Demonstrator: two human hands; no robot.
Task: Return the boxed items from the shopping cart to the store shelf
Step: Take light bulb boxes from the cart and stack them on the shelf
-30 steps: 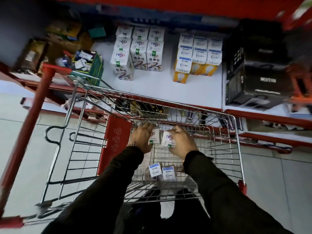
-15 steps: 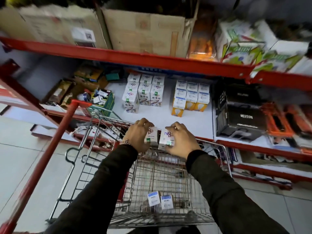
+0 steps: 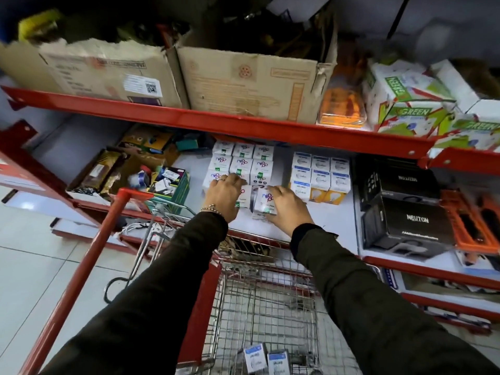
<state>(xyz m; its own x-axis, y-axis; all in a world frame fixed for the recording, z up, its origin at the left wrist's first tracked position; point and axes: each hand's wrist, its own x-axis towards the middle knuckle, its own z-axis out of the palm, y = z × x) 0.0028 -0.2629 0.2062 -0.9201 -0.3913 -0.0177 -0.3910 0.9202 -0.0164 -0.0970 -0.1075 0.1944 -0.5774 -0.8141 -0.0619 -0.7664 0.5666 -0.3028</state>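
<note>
My left hand [image 3: 223, 194] grips a small white bulb box [image 3: 244, 197] and my right hand [image 3: 286, 205] grips a second white box [image 3: 263, 200]. Both boxes rest on the white store shelf [image 3: 319, 220], right in front of a block of matching white boxes [image 3: 242, 165]. My left hand also touches the front left box of that block. To the right stands a group of blue-and-white bulb boxes [image 3: 320, 174]. Two blue-and-white boxes [image 3: 266, 361] lie in the wire shopping cart [image 3: 270, 301] below my arms.
A red upper shelf rail [image 3: 216, 123] runs just above my hands, carrying cardboard cartons [image 3: 243, 82]. Black Neuton boxes [image 3: 405, 212] stand to the right, an open box of mixed goods [image 3: 167, 182] to the left. A red upright post [image 3: 89, 261] leans at the cart's left.
Both hands lifted the two white boxes out of the cart and moved forward, setting them down on the shelf in front of the white block. My view tilted upward.
</note>
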